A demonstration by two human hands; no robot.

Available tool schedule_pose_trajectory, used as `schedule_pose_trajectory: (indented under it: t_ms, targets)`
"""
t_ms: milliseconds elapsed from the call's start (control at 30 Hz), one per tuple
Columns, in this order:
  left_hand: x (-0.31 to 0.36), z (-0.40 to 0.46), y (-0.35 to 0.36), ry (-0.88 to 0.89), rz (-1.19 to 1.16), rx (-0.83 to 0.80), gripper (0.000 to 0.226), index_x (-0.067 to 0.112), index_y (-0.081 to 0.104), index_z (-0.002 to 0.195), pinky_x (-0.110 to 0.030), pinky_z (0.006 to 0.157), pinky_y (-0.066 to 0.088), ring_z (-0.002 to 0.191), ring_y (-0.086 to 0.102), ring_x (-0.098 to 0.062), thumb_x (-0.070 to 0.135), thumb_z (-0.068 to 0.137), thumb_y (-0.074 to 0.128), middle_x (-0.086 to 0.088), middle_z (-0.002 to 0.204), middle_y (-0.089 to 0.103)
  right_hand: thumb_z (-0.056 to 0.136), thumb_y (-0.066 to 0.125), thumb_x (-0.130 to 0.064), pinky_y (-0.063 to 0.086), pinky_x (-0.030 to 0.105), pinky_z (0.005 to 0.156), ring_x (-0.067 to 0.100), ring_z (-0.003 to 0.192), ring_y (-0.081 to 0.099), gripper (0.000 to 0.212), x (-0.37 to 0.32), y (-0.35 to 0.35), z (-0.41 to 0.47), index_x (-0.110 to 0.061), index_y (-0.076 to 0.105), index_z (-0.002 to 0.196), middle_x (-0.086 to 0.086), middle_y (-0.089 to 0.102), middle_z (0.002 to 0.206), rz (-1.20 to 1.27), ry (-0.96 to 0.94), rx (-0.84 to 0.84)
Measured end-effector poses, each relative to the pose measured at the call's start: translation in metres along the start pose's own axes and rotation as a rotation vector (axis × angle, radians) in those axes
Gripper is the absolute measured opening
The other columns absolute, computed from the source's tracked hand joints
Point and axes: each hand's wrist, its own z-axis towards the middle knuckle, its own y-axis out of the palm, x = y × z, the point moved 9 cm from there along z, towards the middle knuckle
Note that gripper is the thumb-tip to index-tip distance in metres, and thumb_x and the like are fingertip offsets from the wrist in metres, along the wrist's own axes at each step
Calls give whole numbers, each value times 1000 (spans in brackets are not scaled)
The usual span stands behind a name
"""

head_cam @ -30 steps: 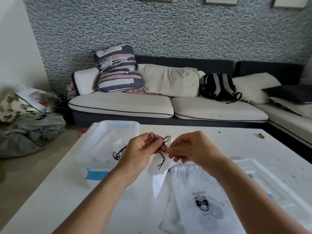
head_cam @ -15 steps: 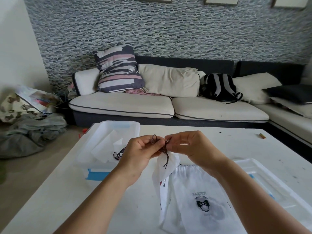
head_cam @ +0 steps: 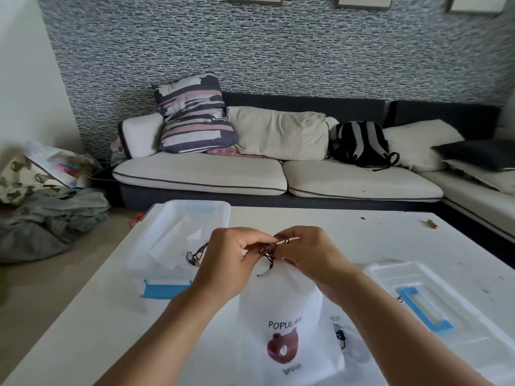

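White cloth makes up the bag (head_cam: 281,316) in the lower middle of the frame. It has a brown bear and the word POPULAR on it. Its bottom rests on the surface (head_cam: 362,227) and its top is held up. A dark string (head_cam: 269,253) closes the neck of the bag.

The hands are close together at that neck. The left hand (head_cam: 228,260) pinches the string with curled fingers. The right hand (head_cam: 309,257) pinches it too, and the string looks looped over one finger there. One loose end hangs down below the hands.

I think the person is tying the string to shut the bag. The knot does not look tight yet. The next move likely needs a small, slow pull, each hand going its own way, without letting the loop slip off.

A second bag (head_cam: 342,338) lies flat under the first one. A clear box (head_cam: 172,235) sits at the middle left with more white bags and string inside. Its lid (head_cam: 418,296), with a blue handle, lies at the lower right. A small crayon (head_cam: 432,224) lies far off at the right. Behind are a sofa (head_cam: 200,174), a striped cushion (head_cam: 195,112) and a backpack (head_cam: 361,143).

Nothing blocks the hands. The fingers hide part of the knot, and the loose end could get caught in it.
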Motion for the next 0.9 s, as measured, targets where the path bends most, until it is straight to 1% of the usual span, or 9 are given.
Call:
schedule_pose_trajectory:
  t_ms: [133, 200, 267, 367, 467, 567, 667, 800, 900]
  targets:
    - [6, -2, -3, 42, 28, 48, 36, 18, 81, 95, -11, 75, 53, 81, 71, 3, -13, 80, 70, 14, 86, 76, 87, 68, -13, 32, 31, 65, 20, 72, 41, 26, 5, 10, 2, 12, 65, 90, 9, 50, 73, -70, 39, -79]
    - [4, -1, -4, -16, -39, 62, 37, 25, 81, 93, -16, 76, 55, 81, 72, 1, -10, 81, 72, 17, 84, 76, 81, 71, -15, 38, 36, 73, 22, 79, 47, 28, 6, 12, 1, 9, 69, 94, 14, 57, 80, -3, 51, -121]
    - [1, 0, -6, -78, -107, 75, 35, 31, 79, 88, -17, 78, 56, 81, 72, 0, -3, 82, 76, 18, 85, 77, 82, 72, -5, 47, 37, 81, 24, 82, 54, 20, 8, 13, -1, 8, 71, 97, 22, 64, 87, 124, 106, -195]
    - [-3, 0, -5, -138, -170, 61, 27, 30, 79, 86, -19, 78, 56, 82, 73, -3, 4, 82, 78, 15, 84, 77, 86, 73, -6, 46, 21, 59, 12, 62, 55, 11, 13, 13, -9, -2, 69, 95, 7, 59, 73, 261, 222, -320]
    - [-8, 0, -4, -189, -265, 41, 25, 30, 79, 84, -25, 79, 58, 81, 74, -10, 5, 82, 77, 10, 83, 78, 78, 75, -17, 46, 19, 54, 10, 58, 54, 12, 14, 9, -12, -9, 67, 82, 3, 59, 71, 408, 264, -354]
    - [-14, 1, -4, -220, -332, 43, 21, 26, 79, 84, -24, 77, 57, 79, 74, -12, 5, 82, 76, 6, 82, 78, 75, 74, -22, 50, 19, 64, 11, 66, 58, 17, 9, 2, -7, -9, 69, 85, 5, 66, 81, 356, 193, -342]
    - [-17, -1, 1, -234, -342, 5, 17, 22, 78, 86, -25, 79, 56, 80, 73, -15, 6, 88, 72, 3, 82, 77, 81, 73, -25, 45, 25, 78, 15, 84, 60, 13, -5, -8, -3, -13, 71, 84, 8, 74, 95, 118, 27, -326]
    - [-19, -1, 6, -250, -363, 4, 18, 20, 74, 88, -29, 82, 55, 79, 71, -17, 6, 93, 66, 1, 79, 75, 89, 70, -4, 45, 24, 72, 19, 77, 59, 4, -20, -17, -1, -7, 70, 87, 9, 72, 81, 9, -134, -250]
    - [-21, -1, 5, -265, -365, 15, 19, 21, 73, 89, -26, 82, 54, 82, 70, -15, 6, 94, 64, 5, 82, 74, 91, 66, 1, 48, 27, 73, 16, 72, 61, 14, -18, -16, -1, -6, 71, 102, 6, 69, 73, 10, -116, -225]
